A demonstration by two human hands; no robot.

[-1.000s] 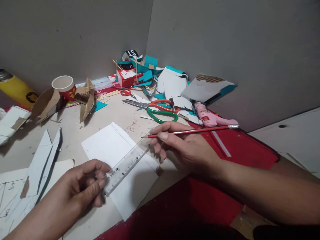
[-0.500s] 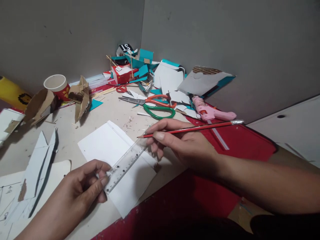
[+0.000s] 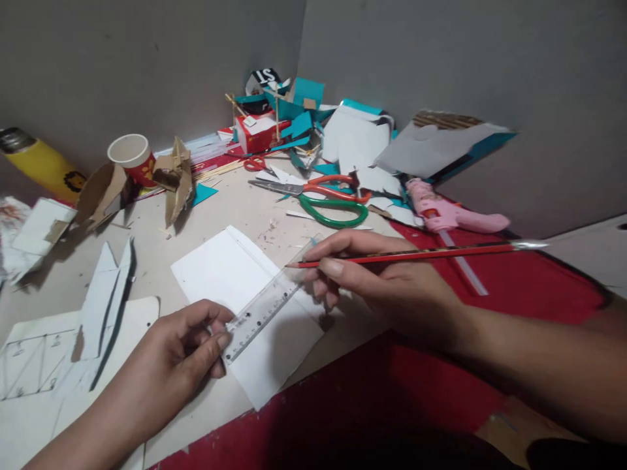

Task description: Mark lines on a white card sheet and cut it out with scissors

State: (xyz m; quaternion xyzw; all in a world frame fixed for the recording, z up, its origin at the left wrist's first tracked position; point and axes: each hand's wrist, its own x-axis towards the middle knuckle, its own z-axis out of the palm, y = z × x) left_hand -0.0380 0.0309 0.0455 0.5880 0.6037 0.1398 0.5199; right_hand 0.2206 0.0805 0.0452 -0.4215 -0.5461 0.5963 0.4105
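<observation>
A white sheet of card point(image 3: 230, 281) lies on the table in front of me. Across it slants a clear plastic ruler point(image 3: 264, 310). My left hand point(image 3: 181, 352) pinches the ruler's near end between thumb and fingers. My right hand point(image 3: 382, 277) is closed on a red pencil point(image 3: 416, 254), which lies almost level with its tip pointing left over the ruler's far end. The lower fingers of my right hand rest at the ruler's far end.
Green and orange-handled scissors point(image 3: 328, 202) and a pink glue gun point(image 3: 450, 214) lie beyond my hands. Card scraps and a red box point(image 3: 257, 130) pile in the corner. A paper cup point(image 3: 132, 155), a yellow bottle point(image 3: 42, 163) and cut cardboard point(image 3: 102, 300) sit left. Red cloth point(image 3: 514, 294) covers the right.
Both hands keep their hold on ruler and pencil. The ruler has barely shifted on the card; mostly the view has swung a little.
</observation>
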